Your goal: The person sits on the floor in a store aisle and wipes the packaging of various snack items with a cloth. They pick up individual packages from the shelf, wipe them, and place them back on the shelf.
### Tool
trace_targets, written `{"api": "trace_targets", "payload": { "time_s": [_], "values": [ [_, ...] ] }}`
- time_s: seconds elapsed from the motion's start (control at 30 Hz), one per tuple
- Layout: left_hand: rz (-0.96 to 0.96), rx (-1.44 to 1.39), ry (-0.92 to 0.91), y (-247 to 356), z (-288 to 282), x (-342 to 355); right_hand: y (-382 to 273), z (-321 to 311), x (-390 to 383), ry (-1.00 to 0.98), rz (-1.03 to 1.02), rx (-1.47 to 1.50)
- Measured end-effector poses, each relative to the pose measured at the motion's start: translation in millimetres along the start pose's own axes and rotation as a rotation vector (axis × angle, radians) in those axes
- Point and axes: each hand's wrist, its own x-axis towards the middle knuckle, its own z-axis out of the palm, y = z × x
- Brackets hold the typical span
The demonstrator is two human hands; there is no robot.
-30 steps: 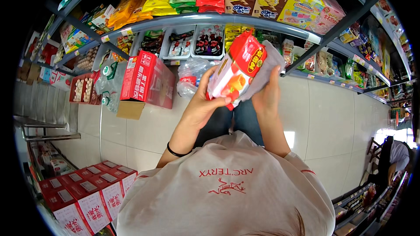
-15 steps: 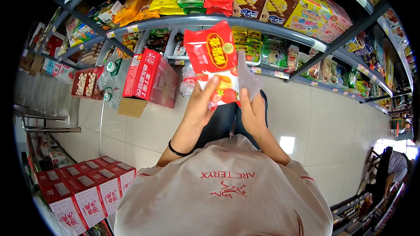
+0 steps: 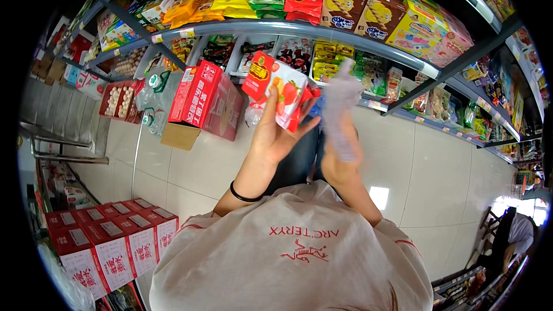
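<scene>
Wiping step, apparently, on a strawberry-pictured snack packet (image 3: 290,93).
Left hand (image 3: 271,140) pinched it between thumb and fingers; right hand (image 3: 344,164), blurred, held a grey cloth (image 3: 341,106) just rightward. Next pass judged to need steady left grip, cloth flat.

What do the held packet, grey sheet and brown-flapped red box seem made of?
Packet: probably plastic film, glossy, from its bright, smooth surface. Grey sheet: matte-looking; cloth or paper, too blurred to tell. Red box: likely cardboard, smooth, printed; bare brown flap.
</scene>
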Motion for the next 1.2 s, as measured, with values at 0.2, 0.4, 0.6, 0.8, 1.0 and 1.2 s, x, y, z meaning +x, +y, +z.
{"api": "trace_targets", "payload": {
  "time_s": [0.2,0.4,0.6,0.8,1.0,1.2],
  "values": [
    [-0.061,-0.116,-0.073,-10,-11,-2,-10,20,-7,-0.441,0.064,-0.020],
    [0.127,0.129,-0.043,29,-12,-5,-2,-8,-36,-0.474,0.556,0.155],
    [0.179,0.280,-0.017,46,-19,-21,16,-37,-14,0.221,1.149,0.615],
    [0.031,0.564,0.157,10,-16,-26,-24,-17,19,-0.312,0.704,0.286],
    [-0.127,0.934,-0.082,12,-5,-43,-8,-16,8,-0.163,1.141,0.669],
    [-0.276,0.958,-0.347,-1,-4,-45,6,-32,16,0.326,1.177,0.764]
  ]
}}
